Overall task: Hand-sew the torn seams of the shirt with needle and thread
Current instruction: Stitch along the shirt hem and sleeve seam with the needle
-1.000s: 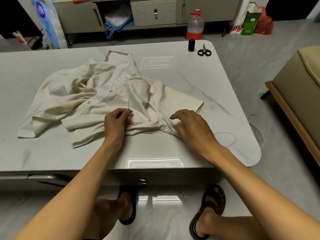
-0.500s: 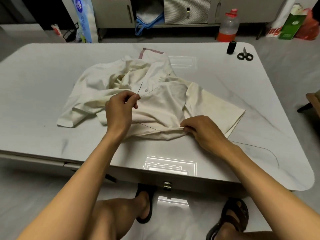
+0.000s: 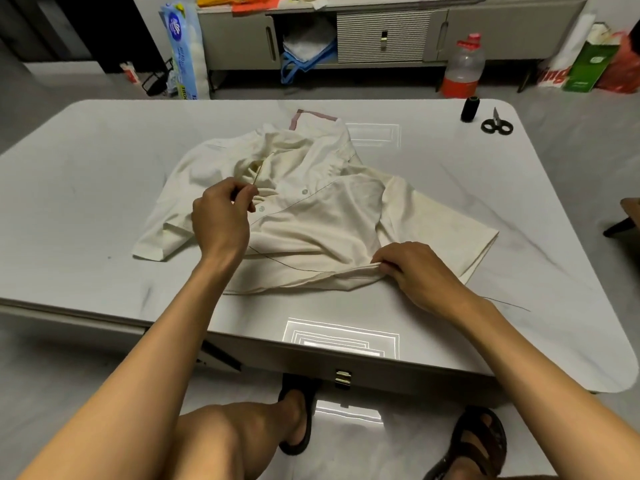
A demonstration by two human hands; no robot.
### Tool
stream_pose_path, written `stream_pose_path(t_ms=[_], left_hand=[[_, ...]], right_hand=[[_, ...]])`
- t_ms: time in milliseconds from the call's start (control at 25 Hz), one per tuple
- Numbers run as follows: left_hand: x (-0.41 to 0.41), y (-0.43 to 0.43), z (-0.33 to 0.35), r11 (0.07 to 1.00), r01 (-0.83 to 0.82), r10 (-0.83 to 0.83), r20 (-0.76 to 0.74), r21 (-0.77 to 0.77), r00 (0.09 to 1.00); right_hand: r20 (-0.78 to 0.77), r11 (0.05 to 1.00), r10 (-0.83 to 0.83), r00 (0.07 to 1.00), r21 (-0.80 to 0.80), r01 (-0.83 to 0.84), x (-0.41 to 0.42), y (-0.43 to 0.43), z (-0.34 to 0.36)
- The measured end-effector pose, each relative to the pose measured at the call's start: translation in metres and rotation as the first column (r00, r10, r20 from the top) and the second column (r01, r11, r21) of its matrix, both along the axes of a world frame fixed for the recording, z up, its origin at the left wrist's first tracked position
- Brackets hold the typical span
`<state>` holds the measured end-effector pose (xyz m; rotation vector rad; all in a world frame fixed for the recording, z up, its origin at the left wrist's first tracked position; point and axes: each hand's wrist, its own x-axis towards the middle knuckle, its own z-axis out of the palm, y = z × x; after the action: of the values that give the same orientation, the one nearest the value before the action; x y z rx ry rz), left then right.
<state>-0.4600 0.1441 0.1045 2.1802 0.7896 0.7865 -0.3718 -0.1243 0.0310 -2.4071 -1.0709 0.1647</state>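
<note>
The cream shirt [image 3: 311, 216] lies crumpled mid-table [image 3: 104, 168]. The left hand [image 3: 221, 216] has its grip pinched on the needle [image 3: 258, 173], raised toward 11 o'clock, dark thread [image 3: 287, 265] trailing back to the hem; the right hand [image 3: 415, 271] at 4 o'clock clamps the folded seam. Likely risks: a hard pull puckers the seam, or slack thread snags. At 1 o'clock stand the thread spool [image 3: 470, 109] and scissors [image 3: 496, 124]. The open cabinet [image 3: 381, 36] behind holds a blue-handled bag [image 3: 304, 51].
</note>
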Motion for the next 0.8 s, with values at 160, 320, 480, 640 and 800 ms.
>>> stream_pose_path(t_ms=[160,320,480,640,800], left_hand=[[0.033,-0.004,0.007,0.960,0.126,-0.105,0.095,-0.250,0.990],[0.060,-0.016,0.026,0.901,0.282,-0.238,0.168,-0.330,0.957],[0.055,-0.041,0.019,0.801,0.492,-0.480,0.127,-0.341,0.868],[0.048,-0.050,0.005,0.683,0.600,-0.630,0.081,-0.418,0.773],[0.045,-0.047,0.001,0.628,0.616,-0.673,0.065,-0.476,0.737]], right_hand=[[-0.010,0.999,0.007,1.000,-0.034,-0.008,-0.001,0.006,0.010],[-0.236,0.973,-0.103,0.966,0.176,0.147,-0.002,0.017,0.025],[-0.597,0.719,-0.062,0.800,0.529,0.450,-0.003,0.035,0.047],[-0.720,0.566,0.041,0.692,0.588,0.578,-0.007,0.060,0.051],[-0.791,0.511,0.102,0.603,0.562,0.651,-0.010,0.075,0.043]])
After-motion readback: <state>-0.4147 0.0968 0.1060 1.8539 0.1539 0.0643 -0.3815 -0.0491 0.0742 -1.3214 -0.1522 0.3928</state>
